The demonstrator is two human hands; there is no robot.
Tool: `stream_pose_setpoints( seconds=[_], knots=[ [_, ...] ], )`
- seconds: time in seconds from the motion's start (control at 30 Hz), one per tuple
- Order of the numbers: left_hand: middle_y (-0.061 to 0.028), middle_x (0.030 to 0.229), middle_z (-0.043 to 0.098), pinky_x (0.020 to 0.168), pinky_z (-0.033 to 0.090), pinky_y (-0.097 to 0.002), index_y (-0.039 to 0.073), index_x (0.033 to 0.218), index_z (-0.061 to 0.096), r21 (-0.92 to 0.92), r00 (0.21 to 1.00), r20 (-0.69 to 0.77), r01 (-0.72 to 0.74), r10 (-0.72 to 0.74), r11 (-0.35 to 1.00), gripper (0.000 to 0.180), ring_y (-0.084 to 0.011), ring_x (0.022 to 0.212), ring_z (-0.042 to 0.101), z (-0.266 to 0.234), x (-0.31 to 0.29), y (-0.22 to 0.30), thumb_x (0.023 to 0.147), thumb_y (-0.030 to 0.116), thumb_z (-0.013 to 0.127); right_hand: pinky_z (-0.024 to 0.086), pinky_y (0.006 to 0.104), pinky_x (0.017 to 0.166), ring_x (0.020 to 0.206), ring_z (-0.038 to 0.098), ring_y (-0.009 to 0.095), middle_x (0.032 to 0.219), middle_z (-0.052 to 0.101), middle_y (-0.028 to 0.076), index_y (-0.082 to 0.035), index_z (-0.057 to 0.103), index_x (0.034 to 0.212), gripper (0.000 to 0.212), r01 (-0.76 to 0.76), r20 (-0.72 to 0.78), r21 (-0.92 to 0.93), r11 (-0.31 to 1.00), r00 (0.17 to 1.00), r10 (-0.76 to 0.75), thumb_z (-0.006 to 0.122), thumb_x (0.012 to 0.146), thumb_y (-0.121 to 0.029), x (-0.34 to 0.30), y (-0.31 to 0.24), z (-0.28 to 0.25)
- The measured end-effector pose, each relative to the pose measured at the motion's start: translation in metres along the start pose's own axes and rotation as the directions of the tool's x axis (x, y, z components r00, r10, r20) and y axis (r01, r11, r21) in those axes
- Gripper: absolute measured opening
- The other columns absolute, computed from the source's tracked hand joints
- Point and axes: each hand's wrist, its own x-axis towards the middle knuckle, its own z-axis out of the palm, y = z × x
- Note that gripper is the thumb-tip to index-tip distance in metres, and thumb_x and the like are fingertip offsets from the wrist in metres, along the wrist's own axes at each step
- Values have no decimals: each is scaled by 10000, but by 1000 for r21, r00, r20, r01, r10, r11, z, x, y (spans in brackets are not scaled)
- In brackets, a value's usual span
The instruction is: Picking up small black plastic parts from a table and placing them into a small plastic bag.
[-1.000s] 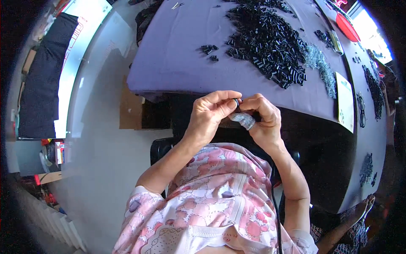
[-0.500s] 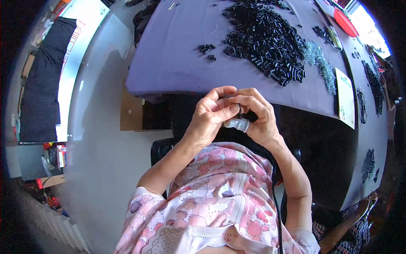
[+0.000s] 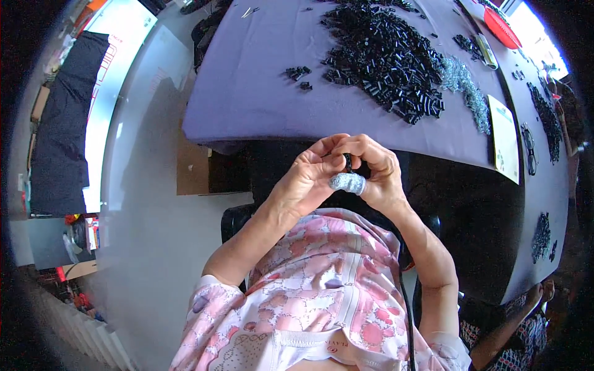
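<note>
My left hand and my right hand meet in front of my body, just off the table's near edge. Between their fingertips is a small black piece, mostly hidden, which looks like the black pieces on the table. Both hands are closed around it, thumbs and fingers pinched. A grey-white wrapping sits below the piece, seemingly around my right thumb. On the purple cloth beyond lies a large heap of short black cylindrical pieces, with a small cluster to its left.
A purple-covered table spreads ahead. Small clear, shiny parts lie right of the heap, near a paper sheet, glasses and a red basket. Another person's arm shows at lower right. A cardboard box stands below the table.
My left thumb has drawn back a little, so more of the black piece and the grey-white wrapping shows. Both hands stay together in nearly the same place.
</note>
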Motion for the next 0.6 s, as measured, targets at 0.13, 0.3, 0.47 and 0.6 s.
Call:
stream_pose_setpoints(
  seconds=[0.13, 0.3, 0.47, 0.6],
  knots=[
    [-48, 910, 584, 787, 457, -266, 4, 1129, 481, 22, 999, 27, -36, 35, 999, 476, -150, 890, 558, -1, 0, -4, 701, 52, 681, 394, 243, 557, 594, 460, 122, 688, 507, 26, -56, 593, 835, 300, 60, -10, 17, 998, 998, -60, 762, 605, -149, 0, 1, -1],
    [-74, 899, 575, 769, 469, -277, -4, 1106, 483, -1, 995, 88, -56, 56, 998, 375, -178, 880, 566, -3, 0, -11, 762, 53, 622, 387, 223, 564, 589, 432, 84, 774, 593, 19, -36, 593, 804, 212, 5, -26, 162, 987, 1000, -1, 717, 640, -86, -2, -2, -2],
    [-64, 889, 546, 756, 462, -282, -5, 1115, 483, 73, 998, 47, -54, 50, 996, 367, -167, 834, 544, -3, 2, -7, 777, 70, 605, 413, 248, 570, 626, 469, 102, 750, 555, 21, -38, 595, 877, 260, -100, 65, 139, 985, 994, 91, 711, 646, -65, 0, -6, -9],
    [-54, 916, 554, 784, 432, -294, 57, 1064, 524, 121, 978, -198, -45, 68, 992, 244, -148, 821, 527, 0, 1, 0, 823, 79, 558, 476, 306, 651, 747, 572, 208, 878, 576, 88, -29, 582, 998, 345, 39, 126, -132, 990, 992, -23, 680, 668, -44, 3, -7, -34]
  ],
)
